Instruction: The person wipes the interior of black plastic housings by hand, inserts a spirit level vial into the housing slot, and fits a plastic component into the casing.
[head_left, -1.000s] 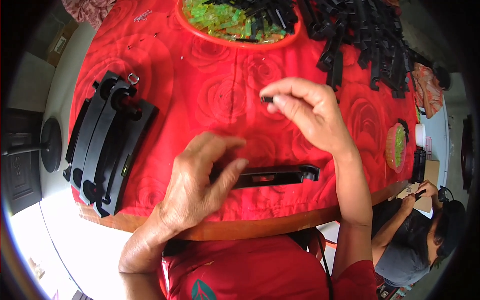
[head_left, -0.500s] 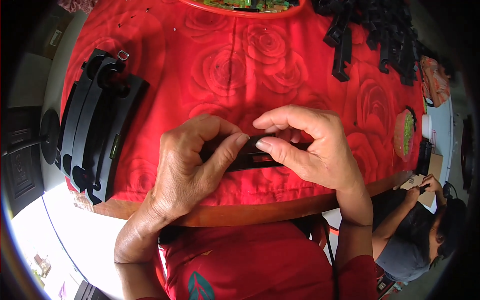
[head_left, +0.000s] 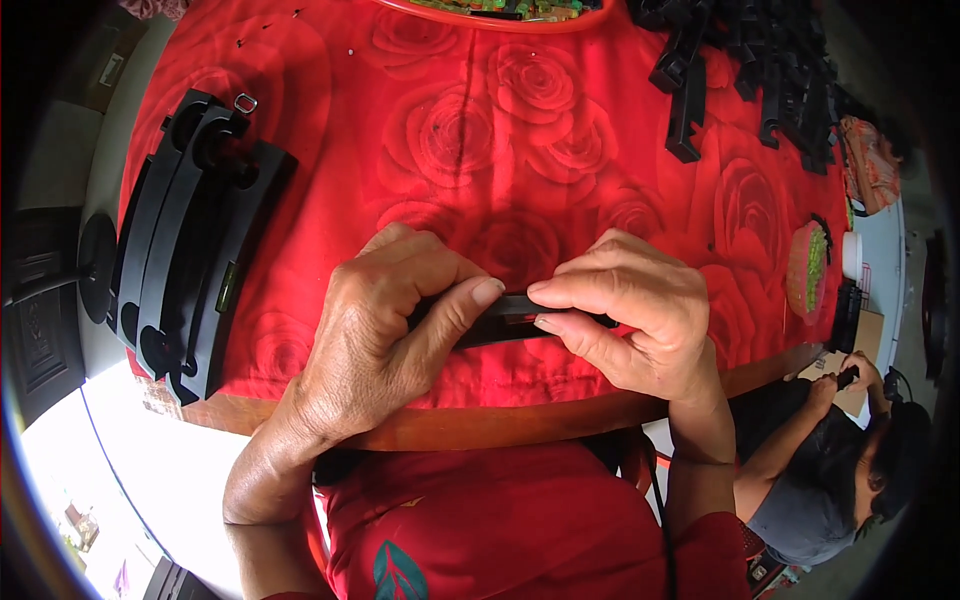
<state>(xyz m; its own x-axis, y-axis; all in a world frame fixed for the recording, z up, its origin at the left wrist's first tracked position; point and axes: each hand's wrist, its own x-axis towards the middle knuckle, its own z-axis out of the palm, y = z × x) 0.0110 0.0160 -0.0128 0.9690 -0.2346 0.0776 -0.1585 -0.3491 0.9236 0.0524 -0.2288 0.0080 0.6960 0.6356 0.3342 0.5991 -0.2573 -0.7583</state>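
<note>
A long black plastic part (head_left: 490,332) lies across my front edge of the table, held level between both hands. My left hand (head_left: 372,325) is closed around its left end, the thumb pressing along the top. My right hand (head_left: 645,318) pinches a thin dark strip of it between thumb and forefinger, with the other fingers curled behind. A small reddish slot shows just under the strip. Much of the part is hidden by my fingers, and I cannot tell whether the strip is a separate piece.
Long curved black plastic parts (head_left: 160,255) lie together at the left, a small metal ring (head_left: 245,103) beside them. A red basin (head_left: 520,24) of small coloured pieces stands far off. Black parts (head_left: 685,115) pile up far right, near a pink bowl (head_left: 802,285). A co-worker (head_left: 810,490) sits lower right.
My right forefinger, raised and arched earlier, has come down beside the thumb to pinch the dark strip. The right thumb has drawn slightly to the right. My left hand stays nearly still.
</note>
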